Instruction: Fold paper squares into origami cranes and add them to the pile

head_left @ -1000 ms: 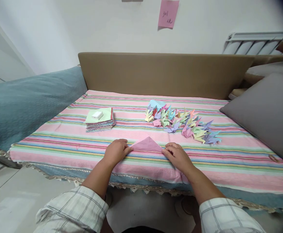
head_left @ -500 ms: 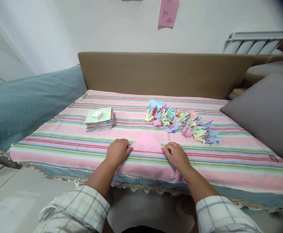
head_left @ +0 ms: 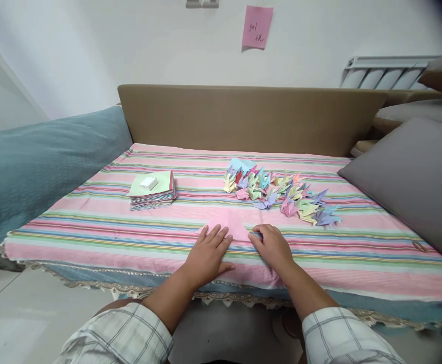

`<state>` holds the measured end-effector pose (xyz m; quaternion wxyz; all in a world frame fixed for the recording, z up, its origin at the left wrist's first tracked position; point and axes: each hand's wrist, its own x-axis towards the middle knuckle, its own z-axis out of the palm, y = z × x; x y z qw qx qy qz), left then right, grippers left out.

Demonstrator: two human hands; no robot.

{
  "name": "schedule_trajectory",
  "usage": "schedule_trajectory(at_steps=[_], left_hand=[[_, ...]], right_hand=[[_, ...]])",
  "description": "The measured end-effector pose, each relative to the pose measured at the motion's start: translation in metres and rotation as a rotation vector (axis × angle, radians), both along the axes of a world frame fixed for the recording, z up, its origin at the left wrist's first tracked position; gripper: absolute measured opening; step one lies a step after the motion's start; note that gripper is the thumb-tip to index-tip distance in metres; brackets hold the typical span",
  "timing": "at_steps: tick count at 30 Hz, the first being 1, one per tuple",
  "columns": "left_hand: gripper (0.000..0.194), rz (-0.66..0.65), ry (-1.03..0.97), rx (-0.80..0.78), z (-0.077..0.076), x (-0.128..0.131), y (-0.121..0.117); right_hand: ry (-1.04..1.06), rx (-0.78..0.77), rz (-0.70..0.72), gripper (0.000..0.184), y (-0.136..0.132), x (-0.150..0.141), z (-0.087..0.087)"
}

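Right grip (head_left: 274,246) pinches the paper (head_left: 229,219) by a corner, likely steadying it; left grip (head_left: 207,255) spreads wide, seemingly flattening.

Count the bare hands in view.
2: the left hand, fingers spread over the pink paper, and the right hand, at that paper's right corner. No others show.

hands (head_left: 208,258) — 2 | pink sheet (head_left: 226,219) — 1 | stack (head_left: 163,182): 1 | cranes (head_left: 289,208): many (overlapping)

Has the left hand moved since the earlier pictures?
Yes: against the paper stack, the left hand has moved right, onto the pink paper.
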<state>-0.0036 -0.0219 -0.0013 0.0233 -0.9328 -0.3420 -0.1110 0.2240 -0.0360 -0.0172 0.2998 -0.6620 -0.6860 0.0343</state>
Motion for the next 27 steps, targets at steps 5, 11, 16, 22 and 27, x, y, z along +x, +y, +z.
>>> schedule_trajectory(at_steps=[5, 11, 16, 22, 27], left_hand=[[0.076, 0.028, 0.048, -0.019, -0.010, 0.001, -0.002], [0.075, 0.030, 0.054, -0.008, -0.010, 0.000, -0.002], [0.075, 0.035, 0.042, -0.025, -0.009, 0.001, -0.002], [0.077, 0.051, 0.002, -0.101, -0.004, -0.005, 0.003], [0.066, 0.116, -0.052, -0.157, 0.005, -0.024, 0.011]], right_hand=[[-0.045, 0.075, 0.062, 0.022, -0.007, -0.010, 0.008], [-0.224, 0.104, 0.247, 0.030, -0.021, -0.033, 0.009], [-0.246, 0.080, 0.206, 0.027, -0.022, -0.030, 0.005], [-0.228, 0.037, 0.146, 0.020, -0.023, -0.012, 0.012], [-0.234, 0.001, 0.092, 0.015, -0.022, 0.002, 0.013]])
